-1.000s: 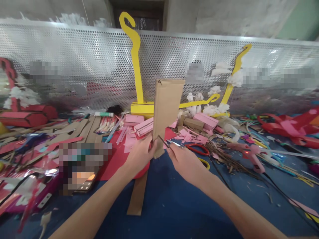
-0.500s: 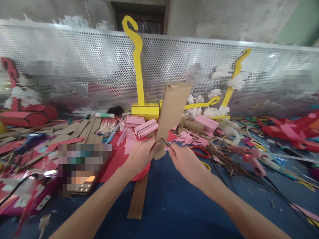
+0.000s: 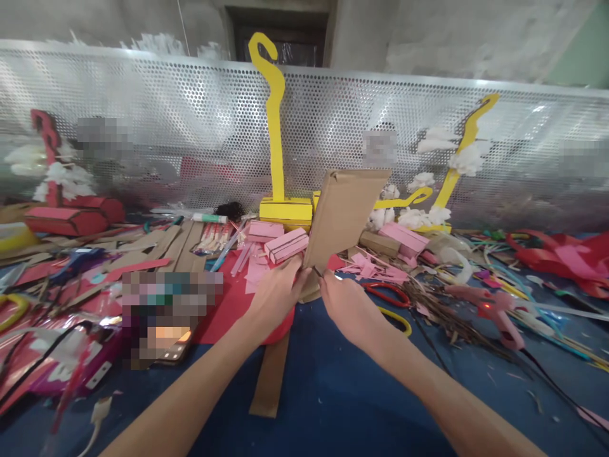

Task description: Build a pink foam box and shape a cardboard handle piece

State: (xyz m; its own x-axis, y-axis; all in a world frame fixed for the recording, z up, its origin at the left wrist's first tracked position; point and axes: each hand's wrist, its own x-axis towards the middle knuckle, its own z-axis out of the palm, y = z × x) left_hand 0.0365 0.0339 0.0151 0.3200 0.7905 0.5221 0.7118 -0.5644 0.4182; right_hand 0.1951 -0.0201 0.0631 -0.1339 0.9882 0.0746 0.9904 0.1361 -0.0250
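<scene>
My left hand (image 3: 276, 298) grips the lower end of a brown cardboard piece (image 3: 345, 212), which stands up and leans to the right. My right hand (image 3: 349, 308) is closed round a small pair of scissors (image 3: 318, 273) whose blades meet the cardboard's bottom edge. Both hands hover over the blue table (image 3: 342, 387). A long cardboard strip (image 3: 270, 377) lies flat below my left hand, beside red paper (image 3: 228, 304).
Yellow hook-shaped cardboard stands (image 3: 276, 139) with white cotton rise before a perforated metal screen (image 3: 143, 133). Pink paper boxes (image 3: 285, 244), paper scraps, red scissors (image 3: 380, 292), a pink glue gun (image 3: 495, 311), cardboard strips (image 3: 157, 247) and a phone (image 3: 166, 336) litter the table.
The cardboard piece has tilted further to the right. Both hands stayed together at its lower end, and the view shifted slightly.
</scene>
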